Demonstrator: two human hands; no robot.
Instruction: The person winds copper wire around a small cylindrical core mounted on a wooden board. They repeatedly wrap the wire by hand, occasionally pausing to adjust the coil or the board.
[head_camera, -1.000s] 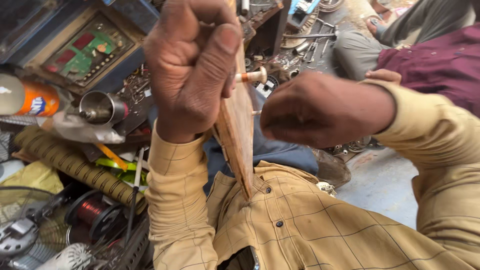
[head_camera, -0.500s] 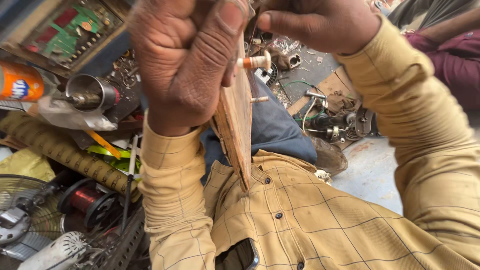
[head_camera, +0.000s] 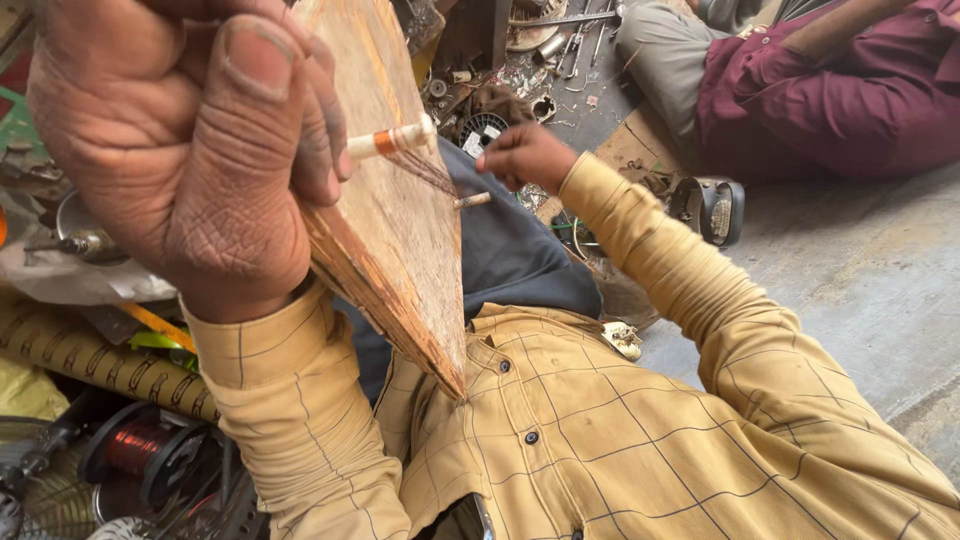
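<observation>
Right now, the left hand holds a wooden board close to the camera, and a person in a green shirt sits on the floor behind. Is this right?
Not quite. The left hand does hold the wooden board close to the camera, but the person sitting on the floor behind wears a maroon shirt, not a green one. The head view shows this at the top right.

A worn, scratched wooden board (head_camera: 400, 200), tapering to a point against the yellow shirt, is held tilted on edge, with a small white-and-orange peg (head_camera: 392, 140) sticking from its face and a second short peg (head_camera: 473, 201) lower down.
</observation>
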